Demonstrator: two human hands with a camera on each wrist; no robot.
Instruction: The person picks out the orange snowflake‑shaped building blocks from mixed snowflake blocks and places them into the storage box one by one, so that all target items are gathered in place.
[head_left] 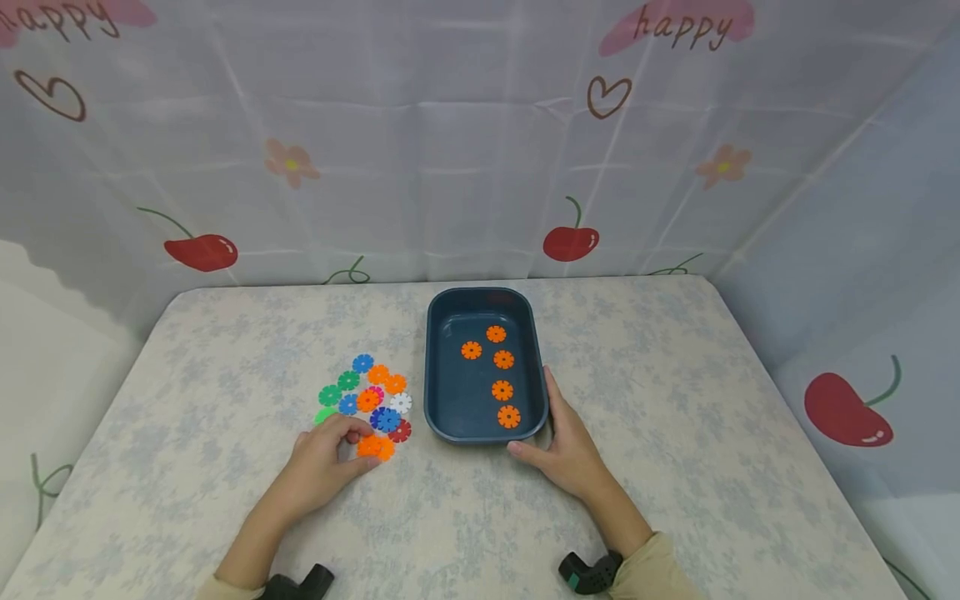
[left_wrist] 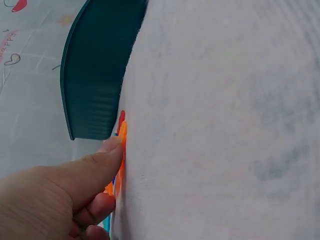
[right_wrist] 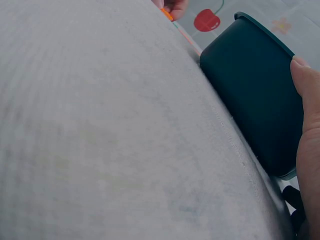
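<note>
My left hand [head_left: 321,463] is at the near edge of a pile of notched plastic discs, thumb and fingertips pinching an orange disc [head_left: 367,447]. In the left wrist view the thumb presses against the orange disc [left_wrist: 123,134], the other fingers curled below. Another orange disc [head_left: 385,448] overlaps it on the right. A dark blue rectangular tray [head_left: 459,400] stands right of the pile, with several orange discs [head_left: 503,390] lying flat inside. My right hand [head_left: 568,454] grips its near right corner, thumb at the front wall and fingers along the right side, partly hidden.
Loose discs in blue, green [head_left: 329,395], white [head_left: 401,403], red [head_left: 400,431] and orange lie close together, some overlapping. They rest on a pale patterned tabletop [head_left: 675,400]. A printed curtain [head_left: 450,167] hangs behind the table's far edge.
</note>
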